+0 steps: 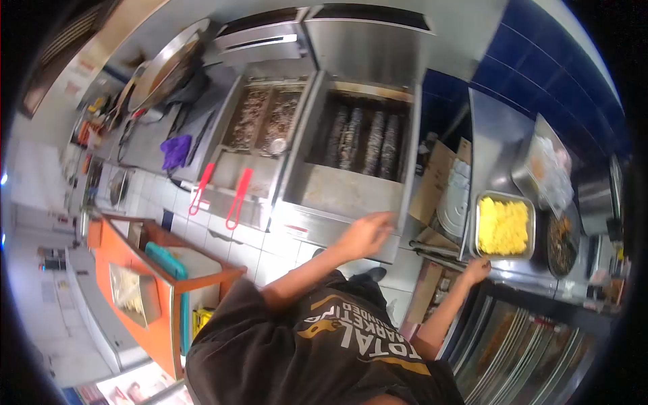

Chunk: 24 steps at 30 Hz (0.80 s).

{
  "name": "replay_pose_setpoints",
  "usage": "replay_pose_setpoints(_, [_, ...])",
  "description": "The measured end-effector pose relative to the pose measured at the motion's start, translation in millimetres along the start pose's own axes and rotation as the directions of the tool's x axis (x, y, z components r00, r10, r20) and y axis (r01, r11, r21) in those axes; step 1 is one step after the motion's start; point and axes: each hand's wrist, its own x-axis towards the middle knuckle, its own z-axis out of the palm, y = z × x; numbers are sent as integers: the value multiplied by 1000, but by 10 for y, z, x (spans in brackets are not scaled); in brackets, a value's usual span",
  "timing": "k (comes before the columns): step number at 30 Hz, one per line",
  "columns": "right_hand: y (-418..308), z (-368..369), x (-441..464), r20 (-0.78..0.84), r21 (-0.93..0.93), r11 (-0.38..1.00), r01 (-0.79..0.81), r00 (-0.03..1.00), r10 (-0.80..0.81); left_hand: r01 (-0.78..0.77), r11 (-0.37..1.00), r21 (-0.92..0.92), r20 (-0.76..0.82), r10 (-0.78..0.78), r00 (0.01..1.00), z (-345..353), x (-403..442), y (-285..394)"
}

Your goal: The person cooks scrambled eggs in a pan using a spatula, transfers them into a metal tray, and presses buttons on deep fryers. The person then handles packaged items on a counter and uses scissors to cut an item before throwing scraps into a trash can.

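My left hand (368, 235) is over the front edge of the right fryer (351, 192), its fingers curled; whether it holds anything is too small to tell. My right hand (478, 270) is at the near left corner of a metal tray (506, 256) filled with yellow food (502, 226). Its fingers are bent close to the rim, and their grip cannot be made out. Several long dark cylinders (373, 145) lie in the right fryer's well. Two baskets with pink-red handles (239, 196) sit in the left fryer, full of small brown pieces (280, 116).
An orange table (167, 317) with a tray of pale strips (131, 294) stands at the left. A purple cloth (176, 151) and a large pan (158, 67) are on the back-left counter. Cardboard (432, 182) stands right of the fryer. A glass-fronted cabinet (526, 351) is at the lower right.
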Motion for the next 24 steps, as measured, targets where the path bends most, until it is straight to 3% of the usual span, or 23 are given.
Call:
replay_pose_setpoints(1, [-181,-126,-410,19,-80,995,52,999,-51,28,996,82,-84,-21,996,-322,-340,-337])
replay_pose_setpoints(3, [-393,-61,-1106,19,-141,868,476,878,-478,168,980,108,-457,-101,884,-1038,-789,-813])
replay_pose_setpoints(4, [-838,-94,-1649,184,-40,843,537,833,-522,277,940,198,-544,-129,829,-1547,-999,-905])
replay_pose_setpoints(5, [-1354,-86,-2220,335,68,815,575,757,-562,322,892,318,-654,-40,756,-1957,-1237,-1429])
replay_pose_setpoints(6, [-1616,-4,-2680,481,198,791,579,646,-593,465,824,324,-740,-85,667,-2355,-1390,-1560])
replay_pose_setpoints(7, [-1833,66,-3168,645,247,845,475,570,-509,526,644,555,-731,76,678,-2710,-1471,-1555])
replay_pose_setpoints(8, [-1912,249,-3633,723,370,835,407,438,-534,634,481,605,-708,-40,705,-3033,-1574,-1623])
replay_pose_setpoints(9, [-2043,346,-4083,796,366,819,442,308,-522,625,489,609,-699,-42,714,-3188,-1661,-1732])
replay_pose_setpoints(10, [-2153,444,-4514,852,365,801,475,177,-493,678,415,606,-691,-147,708,-3340,-1735,-1875])
replay_pose_setpoints(12, [-2161,778,-5321,824,409,696,590,89,-560,715,296,633,-651,-295,699,-3599,-1816,-2206])
replay_pose_setpoints(16, [-2103,1283,-6401,681,393,620,679,238,-693,607,494,622,-416,-449,791,-3713,-2031,-2907])
replay_pose_setpoints(18, [-2274,1450,-6567,964,178,910,375,122,-238,576,545,610,-307,-507,805,-4021,-1930,-2887])
replay_pose_setpoints(19, [-2397,1434,-6635,964,154,911,383,145,-224,560,572,599,-226,-551,804,-4183,-1886,-2878])
replay_pose_setpoints(21, [-2636,1344,-6776,918,81,880,469,310,-249,516,626,585,-219,-490,844,-4266,-1924,-2993])
replay_pose_setpoints(22, [-2482,1396,-6889,846,134,847,515,385,-368,540,615,575,-281,-471,836,-4157,-2001,-3052])
replay_pose_setpoints(23, [-2315,1455,-6957,848,116,847,519,392,-357,565,600,567,-343,-451,824,-4078,-2075,-3065])
replay_pose_setpoints(24, [-2160,1518,-7002,861,65,835,547,392,-324,593,605,531,-297,-523,799,-4028,-2107,-3068])
